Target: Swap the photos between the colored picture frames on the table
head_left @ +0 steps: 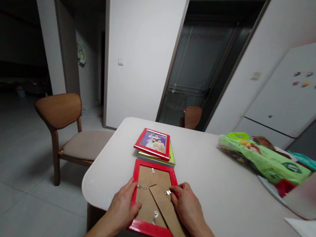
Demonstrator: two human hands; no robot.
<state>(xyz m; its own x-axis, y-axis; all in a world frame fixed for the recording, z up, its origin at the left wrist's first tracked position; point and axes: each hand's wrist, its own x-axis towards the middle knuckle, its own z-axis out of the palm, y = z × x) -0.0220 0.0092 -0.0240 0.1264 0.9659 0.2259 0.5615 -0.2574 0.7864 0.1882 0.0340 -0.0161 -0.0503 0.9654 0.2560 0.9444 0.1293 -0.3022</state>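
Note:
A red picture frame lies face down on the white table, its brown backing board and metal clips showing. My left hand grips the frame's left edge, thumb on the board near the left clip. My right hand rests on the right edge, its fingertips pinched at the right metal clip. Just beyond it, a second red frame with a photo facing up sits on a yellow-green frame.
Green plastic packages and other bags lie at the table's right side, with a white sheet near the right edge. A wooden chair stands left of the table. A white fridge is at back right; two dark doorways are behind.

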